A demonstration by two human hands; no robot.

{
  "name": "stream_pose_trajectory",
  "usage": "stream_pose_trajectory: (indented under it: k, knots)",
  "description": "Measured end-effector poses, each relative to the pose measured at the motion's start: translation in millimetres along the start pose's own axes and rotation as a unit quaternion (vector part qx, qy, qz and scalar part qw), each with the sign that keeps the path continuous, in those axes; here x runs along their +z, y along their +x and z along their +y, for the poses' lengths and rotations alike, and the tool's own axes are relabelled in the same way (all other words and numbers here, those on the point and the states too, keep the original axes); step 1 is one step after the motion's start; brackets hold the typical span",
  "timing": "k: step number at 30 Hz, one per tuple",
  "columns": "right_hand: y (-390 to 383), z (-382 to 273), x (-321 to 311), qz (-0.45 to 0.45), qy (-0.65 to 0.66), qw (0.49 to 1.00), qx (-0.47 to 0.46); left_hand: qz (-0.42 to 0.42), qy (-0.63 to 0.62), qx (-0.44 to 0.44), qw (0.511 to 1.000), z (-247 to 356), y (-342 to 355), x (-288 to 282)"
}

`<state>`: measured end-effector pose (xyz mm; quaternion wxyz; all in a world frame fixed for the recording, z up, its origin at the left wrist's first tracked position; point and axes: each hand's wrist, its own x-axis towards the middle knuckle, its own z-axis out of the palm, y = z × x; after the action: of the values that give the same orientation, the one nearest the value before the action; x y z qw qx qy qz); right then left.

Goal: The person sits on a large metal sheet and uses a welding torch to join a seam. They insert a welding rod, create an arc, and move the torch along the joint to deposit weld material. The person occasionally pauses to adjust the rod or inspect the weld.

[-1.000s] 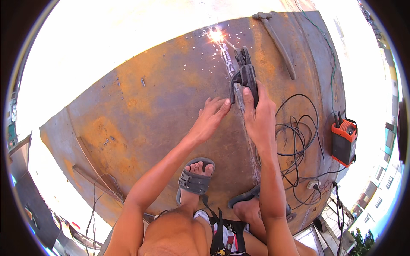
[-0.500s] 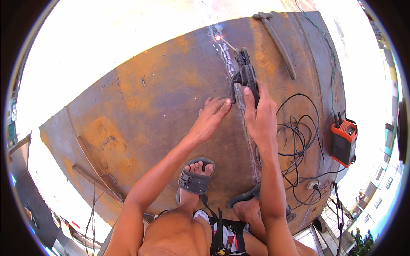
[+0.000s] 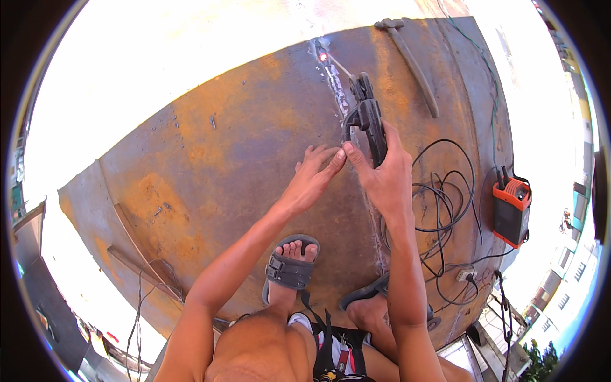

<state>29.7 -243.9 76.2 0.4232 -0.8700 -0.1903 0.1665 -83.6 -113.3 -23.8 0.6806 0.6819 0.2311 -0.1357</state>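
The right hand [image 3: 389, 172] grasps the electrode holder [image 3: 371, 124] by its handle, fingers wrapped around it. The left hand [image 3: 317, 170] is unloaded, fingers spread, thumb tip at or just beside the right thumb; whether it bears on the surface below cannot be determined.

Components, largest to smallest:

Steel plate [image 3: 242, 159]: rusted; it carries the seam [image 3: 366, 202], which passes below and between the hands toward the overexposed far area.

Cable [image 3: 443, 139]: loosely coiled, right of the right forearm.

Hammer [image 3: 412, 67]: flat on the plate, right of the holder, not in use.

Welding machine [image 3: 512, 213]: orange and black, near the plate's right side.

Weld bead [image 3: 337, 89]: pale and rough, present between the holder and the glow. This stretch is judged deposited; its crust suggests slag remains to be cleared.

Electrode [image 3: 341, 65]: clamped in the holder, extending up and left to the seam.

Glowing spot [image 3: 323, 57]: red, at the electrode tip. The seam beyond looks dark and uneven, apparently unfinished; farther on, glare hides its condition.
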Motion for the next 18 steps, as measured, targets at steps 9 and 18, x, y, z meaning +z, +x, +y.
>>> stream_pose_trajectory:
  k: [9, 18]
  knots:
    - [-4.0, 0.9, -1.0, -0.006, -0.035, 0.999, -0.001, 0.009, 0.014, 0.011, 1.000, -7.5, 0.5, -1.1]
    - [-5.9, 2.1, -0.9, 0.013, -0.056, 0.998, -0.007, 0.018, 0.022, 0.003, 1.000, -6.9, 1.0, 1.6]
